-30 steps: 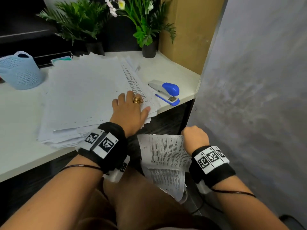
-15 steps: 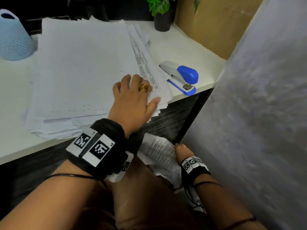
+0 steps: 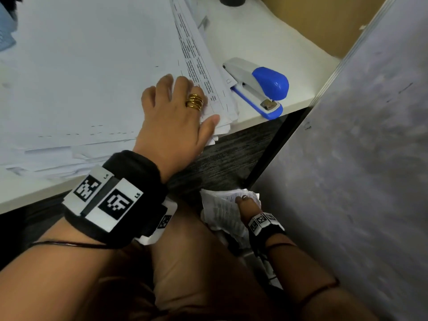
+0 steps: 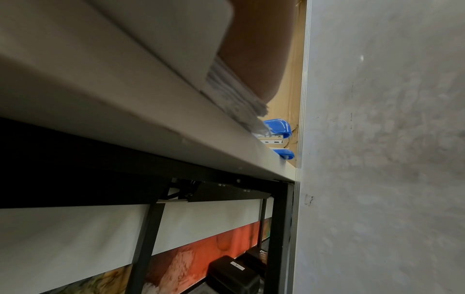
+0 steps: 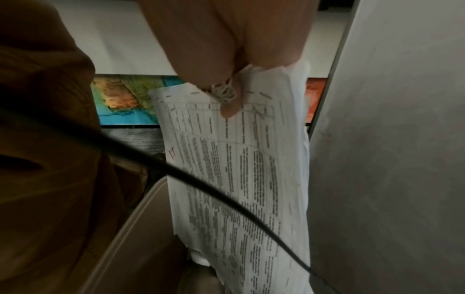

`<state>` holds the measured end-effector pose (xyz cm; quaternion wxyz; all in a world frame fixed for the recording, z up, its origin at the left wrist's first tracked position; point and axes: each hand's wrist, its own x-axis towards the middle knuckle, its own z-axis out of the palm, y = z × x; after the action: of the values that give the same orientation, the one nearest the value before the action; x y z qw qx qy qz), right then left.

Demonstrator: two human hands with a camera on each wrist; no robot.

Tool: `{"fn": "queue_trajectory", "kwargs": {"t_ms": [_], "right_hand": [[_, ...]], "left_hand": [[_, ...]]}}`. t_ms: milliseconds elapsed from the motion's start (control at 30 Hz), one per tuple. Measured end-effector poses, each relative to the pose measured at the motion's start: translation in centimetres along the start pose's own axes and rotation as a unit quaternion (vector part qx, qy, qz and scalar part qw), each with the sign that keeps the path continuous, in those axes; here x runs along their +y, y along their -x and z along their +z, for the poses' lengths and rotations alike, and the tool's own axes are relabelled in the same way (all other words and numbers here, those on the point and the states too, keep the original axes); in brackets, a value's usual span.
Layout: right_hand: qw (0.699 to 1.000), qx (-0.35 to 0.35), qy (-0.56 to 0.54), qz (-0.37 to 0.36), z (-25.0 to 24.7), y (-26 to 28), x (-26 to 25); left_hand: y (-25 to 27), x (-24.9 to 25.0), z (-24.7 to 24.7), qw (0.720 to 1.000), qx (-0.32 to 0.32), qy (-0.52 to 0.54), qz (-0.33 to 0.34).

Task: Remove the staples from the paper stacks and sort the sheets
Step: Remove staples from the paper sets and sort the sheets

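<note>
Holding a bundle of printed sheets (image 3: 225,213) low beside the lap, under the desk edge, the right hand (image 3: 246,205) pinches the top margin between thumb and fingers; the sheets hang down next to the grey partition (image 3: 359,170), their lower edge torn and ragged in the right wrist view. Gripped only at one edge, the bundle could tear further or shed a page onto the floor if it brushes the partition or the black cable (image 5: 226,191) lying across it. Whether a staple is in it cannot be made out.

Further out, the left hand (image 3: 176,121) lies flat, fingers extended and gripping nothing, on the near right corner of the big paper stack (image 3: 92,77) on the desk (image 3: 259,42). That corner overhangs the desk edge, so lifting the palm carelessly could let loose sheets slide off.

Just beside the stack sits a blue stapler (image 3: 259,86). At the far left a pale blue basket (image 3: 5,35) barely shows; its contents are hidden.
</note>
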<state>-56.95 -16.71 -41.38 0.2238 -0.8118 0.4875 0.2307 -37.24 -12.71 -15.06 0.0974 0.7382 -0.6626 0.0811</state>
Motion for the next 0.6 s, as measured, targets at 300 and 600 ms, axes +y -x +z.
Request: {"fn": "queue_trajectory", "kwargs": {"t_ms": [300, 600], "right_hand": [[0.998, 0.057, -0.011, 0.036, 1.0, -3.3, -0.5], [0.979, -0.053, -0.199, 0.009, 11.2, -5.2, 4.0]], "left_hand": [[0.1, 0.0, 0.4, 1.0, 0.02, 0.0, 0.002], [0.1, -0.1, 0.6, 0.999, 0.012, -0.031, 0.005]]}}
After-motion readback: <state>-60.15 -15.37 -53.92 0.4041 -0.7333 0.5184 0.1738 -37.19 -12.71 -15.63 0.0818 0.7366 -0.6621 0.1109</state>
